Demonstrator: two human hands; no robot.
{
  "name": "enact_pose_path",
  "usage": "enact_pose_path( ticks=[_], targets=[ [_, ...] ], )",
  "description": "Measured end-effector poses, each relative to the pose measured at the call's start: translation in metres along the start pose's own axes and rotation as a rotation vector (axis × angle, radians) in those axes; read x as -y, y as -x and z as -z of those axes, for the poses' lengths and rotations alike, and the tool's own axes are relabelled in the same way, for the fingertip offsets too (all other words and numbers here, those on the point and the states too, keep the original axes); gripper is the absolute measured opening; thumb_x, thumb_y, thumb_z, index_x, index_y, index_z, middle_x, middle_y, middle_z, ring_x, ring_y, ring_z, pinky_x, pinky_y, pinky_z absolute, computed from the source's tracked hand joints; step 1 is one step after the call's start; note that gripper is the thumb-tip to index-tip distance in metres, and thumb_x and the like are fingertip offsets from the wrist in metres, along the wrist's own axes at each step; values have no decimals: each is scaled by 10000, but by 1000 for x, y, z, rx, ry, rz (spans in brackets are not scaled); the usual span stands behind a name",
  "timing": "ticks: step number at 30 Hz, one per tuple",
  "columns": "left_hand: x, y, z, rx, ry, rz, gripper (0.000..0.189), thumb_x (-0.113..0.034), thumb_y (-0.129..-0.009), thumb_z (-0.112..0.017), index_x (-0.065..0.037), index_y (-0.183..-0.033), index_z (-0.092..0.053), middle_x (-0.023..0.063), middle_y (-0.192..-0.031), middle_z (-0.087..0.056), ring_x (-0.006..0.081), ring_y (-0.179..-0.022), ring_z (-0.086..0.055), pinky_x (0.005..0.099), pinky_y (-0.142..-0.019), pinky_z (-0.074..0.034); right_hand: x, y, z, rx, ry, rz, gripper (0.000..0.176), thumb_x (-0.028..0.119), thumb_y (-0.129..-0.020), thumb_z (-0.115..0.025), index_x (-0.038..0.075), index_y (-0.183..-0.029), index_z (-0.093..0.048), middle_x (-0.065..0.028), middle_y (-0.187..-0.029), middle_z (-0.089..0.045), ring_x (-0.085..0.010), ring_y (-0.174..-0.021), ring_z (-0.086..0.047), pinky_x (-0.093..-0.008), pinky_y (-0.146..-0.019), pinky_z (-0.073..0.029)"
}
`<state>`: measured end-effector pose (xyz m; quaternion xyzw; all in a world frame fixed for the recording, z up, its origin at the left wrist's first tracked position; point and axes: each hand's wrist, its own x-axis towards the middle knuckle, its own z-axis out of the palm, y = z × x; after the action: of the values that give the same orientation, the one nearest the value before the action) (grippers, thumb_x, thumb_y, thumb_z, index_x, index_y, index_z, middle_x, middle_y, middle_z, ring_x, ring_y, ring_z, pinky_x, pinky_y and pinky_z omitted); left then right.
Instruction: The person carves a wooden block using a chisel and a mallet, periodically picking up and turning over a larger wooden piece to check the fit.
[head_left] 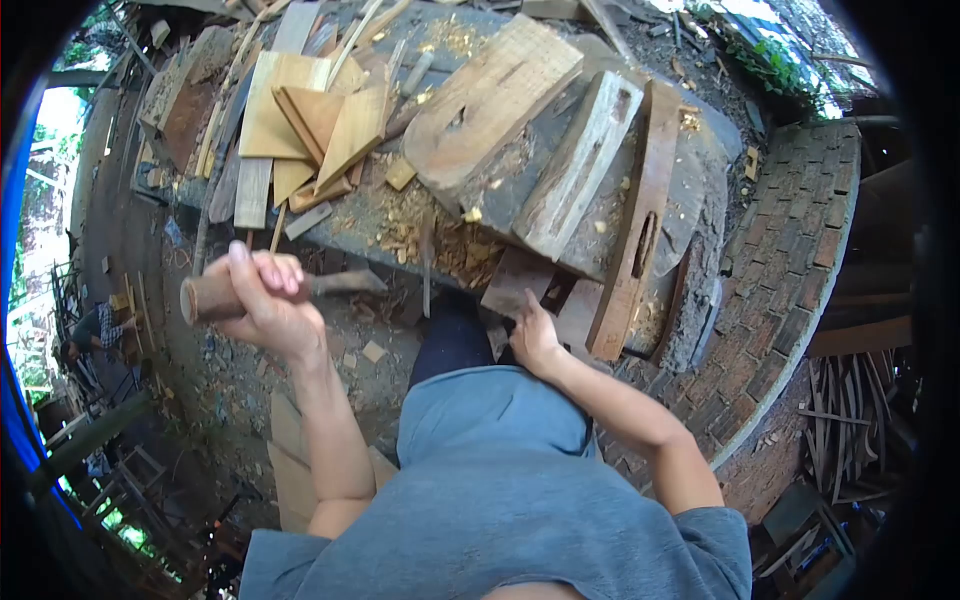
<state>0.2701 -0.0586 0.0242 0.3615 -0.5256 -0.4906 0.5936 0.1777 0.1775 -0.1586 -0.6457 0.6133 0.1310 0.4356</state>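
My left hand (265, 300) is raised at the left, fingers wrapped round a wooden tool (205, 300). One end of the tool is a thick round cylinder; the other is narrower and flares at its tip (350, 282), pointing right. In front of my lap, my right hand (535, 335) lies at the near edge of a brown wood block (518, 282), index finger stretched onto it beside a dark rectangular hole (556, 292). The other fingers are partly hidden. Left of the block, a thin upright strip (428, 262) stands among wood shavings (465, 250).
The stone-like bench (690, 215) carries a wide plank (495, 95), a grey slotted beam (585, 165) and a brown slotted beam (648, 210). Yellowish offcuts (290, 110) pile up at the left. A brick ledge (780, 240) curves along the right. Another person (95, 330) is at far left.
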Motion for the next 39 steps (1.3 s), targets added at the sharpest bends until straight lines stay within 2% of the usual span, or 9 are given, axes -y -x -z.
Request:
enact_pose_path(
  ticks=[1,3,5,8,11,13,19,30,39],
  targets=[
    [1,0,-2,3,9,-11,154,-118,-987,-501,-93,-839,-467,-7,-574,-414,85,-449,-389,251,-444,-346,-22,6,-21,-279,278,-53,383,282,-929,-515,163,-1273,-633,-88,-1179,-661,-237,-1161,-592,-514,-1101,-310],
    [3,5,-5,40,12,8,145,-116,-988,-512,-95,-850,-474,-14,-586,-413,78,-452,-382,240,-443,-339,8,57,47,-472,-725,-204,400,173,-861,-615,166,-1260,-632,-93,-1132,-645,-238,-1119,-590,-464,-1020,-397],
    [11,9,-10,64,-20,47,153,-112,-992,-508,-95,-844,-470,-21,-586,-403,66,-452,-368,229,-444,-339,9,75,50,-969,-615,-31,466,138,-807,-670,202,-1266,-618,-77,-1096,-623,-248,-1097,-576,-421,-970,-434],
    [27,16,-21,136,-26,42,168,-112,-997,-497,-96,-834,-461,-24,-584,-385,63,-456,-355,225,-438,-328,-16,109,64,-1290,-158,-488,586,137,-740,-736,227,-1301,-591,-88,-1263,-517,-286,-1228,-448,-419,-1018,-382],
    [41,35,-30,170,-107,122,177,-126,-999,-495,-94,-830,-453,-21,-583,-380,66,-460,-359,225,-439,-324,-53,109,39,-1223,-436,-796,810,77,-686,-767,164,-1426,-448,-154,-1393,-373,-361,-1299,-352,-457,-1052,-348],
    [58,47,-26,214,-187,102,150,-125,-998,-492,-89,-866,-432,-7,-573,-390,71,-443,-370,233,-422,-334,-63,103,19,-1318,-771,-762,817,28,-679,-719,90,-1435,-417,-195,-1392,-368,-391,-1240,-407,-476,-1043,-347],
    [67,91,-17,199,-256,147,190,-127,-996,-496,-84,-823,-431,-11,-580,-392,65,-447,-370,224,-422,-342,-79,121,15,-1349,-777,-639,800,37,-692,-699,43,-1437,-405,-198,-1331,-448,-378,-1180,-466,-467,-1026,-346],
    [47,92,39,128,-181,105,117,-51,-953,-530,-68,-857,-465,3,-573,-432,88,-445,-415,264,-439,-380,-85,119,42,-1229,-236,-681,622,120,-890,-613,203,-1471,-406,-127,-1481,-398,-314,-1372,-363,-511,-1133,-198],
    [63,-8,177,-106,-118,6,221,-104,-884,-697,-101,-715,-554,-47,-618,-543,39,-526,-503,220,-496,-381,-2,88,47,-1253,224,-624,471,77,-928,-569,84,-1393,-494,-192,-1375,-486,-358,-1278,-462,-458,-1048,-367]
  ],
)
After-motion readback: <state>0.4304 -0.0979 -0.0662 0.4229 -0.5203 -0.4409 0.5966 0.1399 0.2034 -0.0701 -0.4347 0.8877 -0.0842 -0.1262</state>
